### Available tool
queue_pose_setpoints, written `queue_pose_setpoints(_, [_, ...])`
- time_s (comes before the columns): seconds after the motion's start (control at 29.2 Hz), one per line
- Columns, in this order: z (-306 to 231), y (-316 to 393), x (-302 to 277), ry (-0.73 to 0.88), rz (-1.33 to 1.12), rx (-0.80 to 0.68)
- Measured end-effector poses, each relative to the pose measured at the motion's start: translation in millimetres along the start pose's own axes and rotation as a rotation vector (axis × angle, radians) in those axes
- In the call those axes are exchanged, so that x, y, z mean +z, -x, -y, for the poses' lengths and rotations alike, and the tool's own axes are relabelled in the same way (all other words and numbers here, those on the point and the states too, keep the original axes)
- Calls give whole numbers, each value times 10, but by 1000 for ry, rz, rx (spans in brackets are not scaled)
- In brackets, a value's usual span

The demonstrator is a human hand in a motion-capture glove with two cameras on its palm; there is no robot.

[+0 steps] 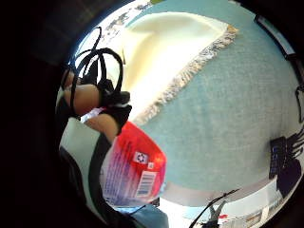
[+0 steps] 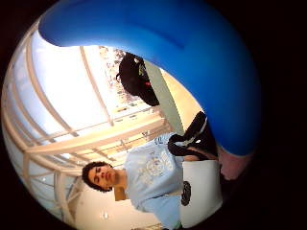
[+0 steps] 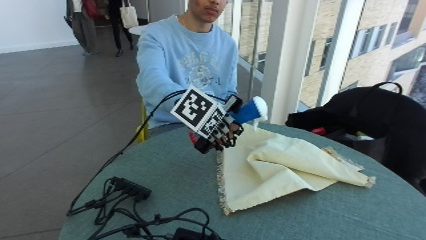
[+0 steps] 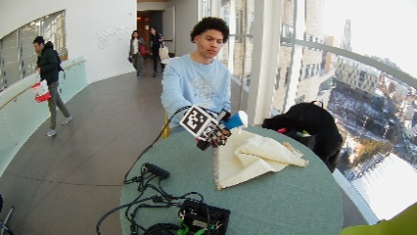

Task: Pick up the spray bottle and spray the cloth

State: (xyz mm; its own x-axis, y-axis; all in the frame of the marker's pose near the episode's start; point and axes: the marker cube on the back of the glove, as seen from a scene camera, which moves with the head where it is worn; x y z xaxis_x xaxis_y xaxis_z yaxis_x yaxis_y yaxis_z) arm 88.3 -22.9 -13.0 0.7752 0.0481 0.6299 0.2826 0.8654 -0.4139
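Sat at a round table (image 3: 166,175) with a green-blue top. Held the spray bottle (image 3: 249,111) up off the table in the gloved right hand (image 3: 216,131) — fingers curled round the bottle's body, gripping it. Blue spray head with a white tip poked out past the hand, just above the near edge of the cloth (image 3: 286,167). Red lower part of the bottle peeked out under the hand.

Seen from the little finger side of the palm: red and white label of the bottle (image 1: 135,168) right against the palm, with a barcode on it. Beyond the grip, lower down on the table, lay the cream cloth (image 1: 164,57) with its frayed edge. Not touching the bottle.

Seen from the thumb side of the palm: blue spray head (image 2: 192,62) very close, filling much of the view.

Cloth was loosely folded, one big fold bunched up on top, and spread out away from the hand toward the far side of the table. Black bag (image 3: 373,120) sat past the cloth, well apart from the grip. Black cables (image 3: 126,205) and a power strip lay on the table on the other side of the hand — not near the bottle.
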Motion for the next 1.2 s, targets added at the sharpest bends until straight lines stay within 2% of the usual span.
queue_pose_setpoints(0.86, [-22, 42, 47, 7, 10, -31])
queue_pose_setpoints(1.03, [-149, 159, 16, -39, 43, -103])
queue_pose_setpoints(1.2, [-377, 506, 18, -133, 91, -253])
